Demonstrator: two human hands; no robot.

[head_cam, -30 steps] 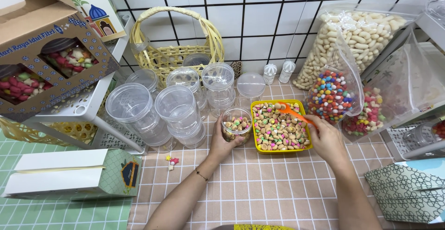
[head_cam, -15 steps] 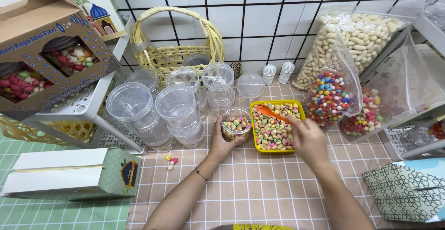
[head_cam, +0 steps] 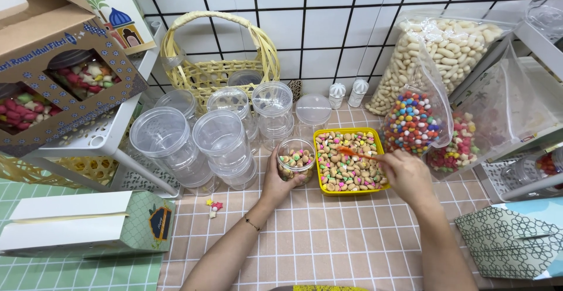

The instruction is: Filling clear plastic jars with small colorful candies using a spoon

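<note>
The left hand [head_cam: 280,181] stays wrapped around the small clear plastic jar [head_cam: 297,158], part-filled with pastel candies, beside the yellow square tray [head_cam: 349,186] on the tabletop. The right hand [head_cam: 407,177], pinching an orange spoon [head_cam: 353,152], has swung its tip from the tray's right side toward the jar.

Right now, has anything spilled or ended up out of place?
Yes. A few loose candies lie on the checked cloth, left of the left hand and outside the jar and yellow tray. Nothing else stands out.
</note>
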